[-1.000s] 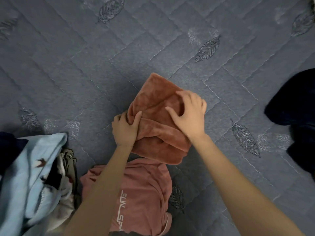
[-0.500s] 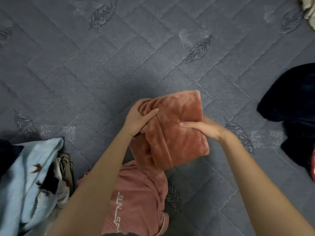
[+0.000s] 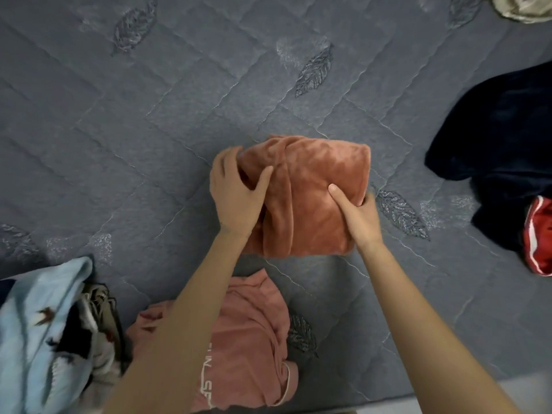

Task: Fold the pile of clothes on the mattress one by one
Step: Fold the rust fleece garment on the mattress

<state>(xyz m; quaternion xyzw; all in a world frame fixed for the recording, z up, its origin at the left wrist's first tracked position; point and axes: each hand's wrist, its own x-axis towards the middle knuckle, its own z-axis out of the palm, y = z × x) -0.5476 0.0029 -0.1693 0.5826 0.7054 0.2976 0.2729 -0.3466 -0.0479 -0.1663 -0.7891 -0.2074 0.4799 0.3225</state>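
At centre, your left hand (image 3: 236, 195) and right hand (image 3: 360, 218) now grip the folded fleece (image 3: 322, 177), lifted toward 3 o'clock (fold done); shirt (image 3: 254, 321) at 6 o'clock next.

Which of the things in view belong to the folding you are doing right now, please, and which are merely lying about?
In hand: rust fleece garment, gripped by left hand and right hand.
Lying about: pink T-shirt, light blue garment, navy garment, red garment, cream cloth, all on the mattress.
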